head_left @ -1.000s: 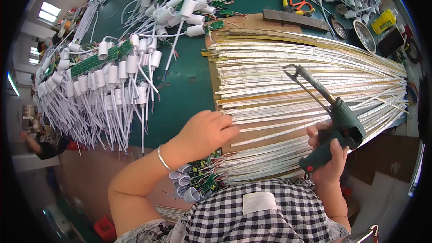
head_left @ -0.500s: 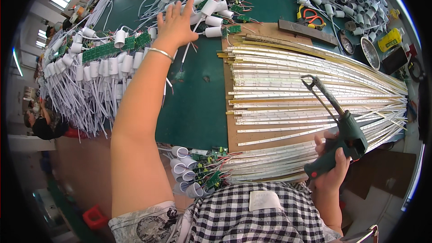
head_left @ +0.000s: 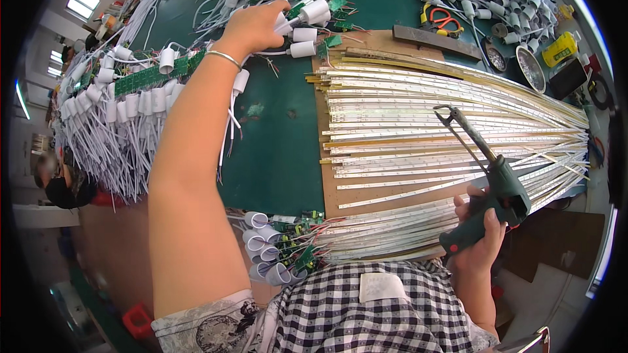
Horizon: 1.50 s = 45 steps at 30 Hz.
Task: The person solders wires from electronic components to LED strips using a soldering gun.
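Note:
My left hand [head_left: 252, 30] reaches into a pile of white plastic lamp caps at the back of the green table. Its fingers are curled in, with a white lamp cap [head_left: 282, 25] between thumb and fingers. Beside it lie more caps [head_left: 314, 10] wired to small green circuit boards [head_left: 333, 40]. In my right hand [head_left: 481, 242] is a dark green soldering gun [head_left: 500, 189], held by its handle. The gun's metal tip and thin wire feed point up and left over rows of narrow white LED strips [head_left: 405, 117] on a brown board [head_left: 333, 201].
Wired lamp caps [head_left: 271, 248] rest at the near edge by my apron. Many more hang off the left side [head_left: 111, 137]. A dark bar [head_left: 435, 42], orange-handled cutters [head_left: 445, 21], a metal dish [head_left: 530, 68] and a yellow bottle [head_left: 561, 50] occupy the back right.
The spread fingers of my left hand have closed round a lamp cap in the pile. My right hand keeps the soldering gun in nearly the same place. The whole view has shifted slightly.

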Each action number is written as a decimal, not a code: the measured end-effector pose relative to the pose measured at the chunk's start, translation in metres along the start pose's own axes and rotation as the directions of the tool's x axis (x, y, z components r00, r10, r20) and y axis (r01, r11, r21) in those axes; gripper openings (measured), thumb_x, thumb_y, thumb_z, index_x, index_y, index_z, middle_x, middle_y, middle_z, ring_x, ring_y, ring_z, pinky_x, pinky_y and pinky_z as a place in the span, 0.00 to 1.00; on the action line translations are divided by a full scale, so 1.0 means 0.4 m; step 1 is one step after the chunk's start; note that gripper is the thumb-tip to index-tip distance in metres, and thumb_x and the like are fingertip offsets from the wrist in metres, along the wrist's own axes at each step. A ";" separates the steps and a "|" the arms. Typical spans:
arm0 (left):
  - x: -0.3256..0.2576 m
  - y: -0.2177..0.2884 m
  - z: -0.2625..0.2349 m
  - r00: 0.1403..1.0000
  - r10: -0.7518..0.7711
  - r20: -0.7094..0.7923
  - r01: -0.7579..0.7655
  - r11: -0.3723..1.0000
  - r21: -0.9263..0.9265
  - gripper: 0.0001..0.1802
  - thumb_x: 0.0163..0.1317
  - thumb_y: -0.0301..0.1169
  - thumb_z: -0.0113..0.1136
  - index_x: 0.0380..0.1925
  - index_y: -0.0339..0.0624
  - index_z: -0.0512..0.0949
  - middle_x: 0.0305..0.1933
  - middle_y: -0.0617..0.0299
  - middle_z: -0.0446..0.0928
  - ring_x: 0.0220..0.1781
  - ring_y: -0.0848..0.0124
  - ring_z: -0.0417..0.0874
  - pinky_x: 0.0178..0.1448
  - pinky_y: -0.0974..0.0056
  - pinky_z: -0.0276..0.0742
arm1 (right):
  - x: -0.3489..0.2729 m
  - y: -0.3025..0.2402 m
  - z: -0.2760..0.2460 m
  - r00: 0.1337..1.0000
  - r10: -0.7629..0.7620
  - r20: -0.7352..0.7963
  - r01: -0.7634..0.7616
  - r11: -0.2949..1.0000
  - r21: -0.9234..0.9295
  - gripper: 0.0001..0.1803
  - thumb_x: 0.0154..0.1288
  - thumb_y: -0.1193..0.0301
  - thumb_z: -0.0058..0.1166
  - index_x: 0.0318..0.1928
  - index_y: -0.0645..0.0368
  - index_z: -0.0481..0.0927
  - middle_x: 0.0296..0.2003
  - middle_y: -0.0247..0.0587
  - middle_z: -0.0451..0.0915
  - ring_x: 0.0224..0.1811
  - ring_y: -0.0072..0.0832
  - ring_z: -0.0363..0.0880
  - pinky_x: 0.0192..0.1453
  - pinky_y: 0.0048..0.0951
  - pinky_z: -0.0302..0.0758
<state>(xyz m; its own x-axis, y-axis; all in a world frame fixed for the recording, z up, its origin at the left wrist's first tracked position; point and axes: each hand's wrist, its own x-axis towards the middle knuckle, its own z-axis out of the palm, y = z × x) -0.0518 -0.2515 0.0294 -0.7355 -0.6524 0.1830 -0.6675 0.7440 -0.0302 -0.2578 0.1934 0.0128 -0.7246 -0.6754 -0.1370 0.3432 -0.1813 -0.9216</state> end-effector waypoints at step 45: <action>-0.478 0.386 -0.072 0.927 0.361 0.105 -0.188 0.687 -0.702 0.10 0.52 0.21 0.57 0.36 0.41 0.77 0.35 0.57 0.72 0.35 0.58 0.77 0.39 0.59 0.74 | 0.005 0.015 0.009 0.991 0.119 0.065 -0.115 0.992 -0.058 0.32 0.61 0.61 0.56 0.61 0.67 0.64 0.47 0.55 0.78 0.37 0.35 0.82 0.47 0.38 0.80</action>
<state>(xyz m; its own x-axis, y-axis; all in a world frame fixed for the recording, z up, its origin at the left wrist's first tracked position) -0.0109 -0.0077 0.0179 -0.9347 -0.3510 0.0551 -0.2387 0.7352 0.6344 -0.2551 0.1885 0.0084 -0.6384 -0.7371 -0.2216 0.3890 -0.0606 -0.9192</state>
